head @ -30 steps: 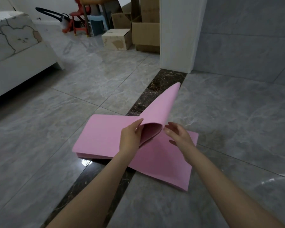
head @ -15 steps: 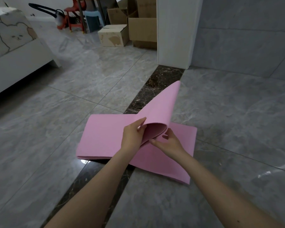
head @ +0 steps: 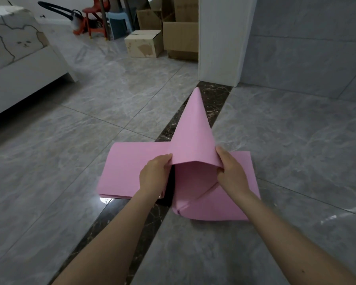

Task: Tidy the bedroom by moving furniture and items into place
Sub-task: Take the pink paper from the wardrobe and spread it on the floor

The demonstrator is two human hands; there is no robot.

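A folded pink mat [head: 132,167] lies on the grey tiled floor, across a dark marble strip. One panel of it is lifted into a peak [head: 193,128] that points away from me. My left hand [head: 154,175] pinches the near left corner of that raised panel. My right hand [head: 232,171] grips its near right corner, thumb on top and fingers underneath. The panel's lower end bends in a crease near the floor at the front.
A white bed with a bear-print cover [head: 19,50] stands at the left. A white wall post [head: 220,38] rises just beyond the mat. Behind it are cardboard boxes [head: 144,44], a red stool [head: 95,19], a blue stool [head: 119,23] and a vacuum cleaner [head: 74,17].
The raised panel has swung up and round toward me into a tall peak. My right hand moved from under the fold to grip its right corner. My left hand stays on the left corner.
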